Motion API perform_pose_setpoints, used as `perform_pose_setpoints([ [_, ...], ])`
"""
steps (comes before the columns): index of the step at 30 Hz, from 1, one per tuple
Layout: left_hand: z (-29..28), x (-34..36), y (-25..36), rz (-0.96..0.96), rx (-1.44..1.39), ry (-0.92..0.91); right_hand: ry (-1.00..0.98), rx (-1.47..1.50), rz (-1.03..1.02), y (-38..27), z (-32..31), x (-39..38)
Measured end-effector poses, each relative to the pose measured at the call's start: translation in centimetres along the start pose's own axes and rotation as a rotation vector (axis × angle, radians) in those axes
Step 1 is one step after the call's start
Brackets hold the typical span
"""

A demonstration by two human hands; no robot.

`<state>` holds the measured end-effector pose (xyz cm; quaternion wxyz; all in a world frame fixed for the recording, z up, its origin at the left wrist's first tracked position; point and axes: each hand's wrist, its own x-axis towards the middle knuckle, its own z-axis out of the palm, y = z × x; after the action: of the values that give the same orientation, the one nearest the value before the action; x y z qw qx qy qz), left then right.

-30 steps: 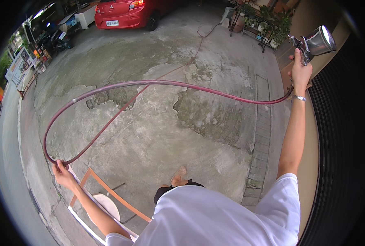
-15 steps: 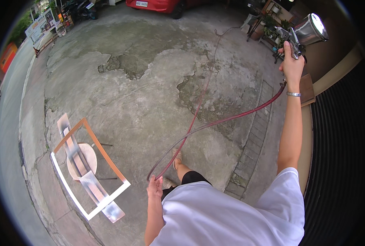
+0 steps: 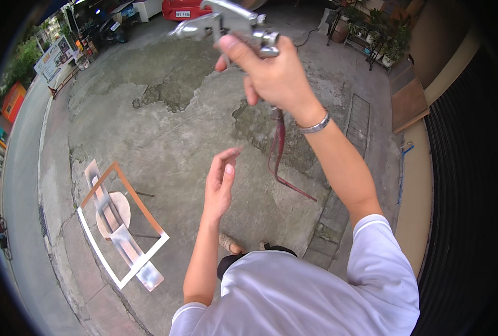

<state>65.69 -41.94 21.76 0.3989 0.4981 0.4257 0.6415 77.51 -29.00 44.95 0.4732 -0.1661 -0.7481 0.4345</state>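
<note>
**Concrete floor [image 3: 165, 140] in soft daylight**

Beneath you it is grey, cracked and stained, with rough, darker broken patches. To your right, a strip of rectangular slabs [image 3: 358, 119] runs along it, near a tan wall [image 3: 418, 190] and a dark ribbed shutter [image 3: 473, 185]. To your left, a round stool [image 3: 124, 207] stands between you and a road [image 3: 22, 196]. Farther ahead you see part of a red car [image 3: 176, 7], a motorcycle [image 3: 112, 32], a signboard [image 3: 56, 59] near the road, and, to the right, potted plants [image 3: 377, 35].
</note>
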Motion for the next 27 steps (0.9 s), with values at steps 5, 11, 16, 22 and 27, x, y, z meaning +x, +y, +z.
perform_pose_setpoints([
  [5, 4.6, 0.3, 3.3, 0.126, -0.269, -0.109, -0.348, 0.244, 0.033, 0.5, 3.1, -6.3],
  [11, 4.9, -6.5, 1.0, -0.058, -0.348, -0.126, -0.563, 0.281, -0.221, -0.1, 3.4, -12.6],
  [16, 4.7, -10.3, 2.5, -0.033, -0.326, -0.026, -1.046, 0.408, 0.044, -2.9, 0.6, -15.9],
  [22, 3.8, -15.1, 5.9, 0.0, -0.234, 0.008, -1.36, 0.756, -0.104, -4.0, 2.3, -19.3],
  [27, 2.7, -19.3, 7.3, 0.011, -0.156, 0.031, -1.448, 0.97, -0.021, -4.2, 4.8, -21.3],
])
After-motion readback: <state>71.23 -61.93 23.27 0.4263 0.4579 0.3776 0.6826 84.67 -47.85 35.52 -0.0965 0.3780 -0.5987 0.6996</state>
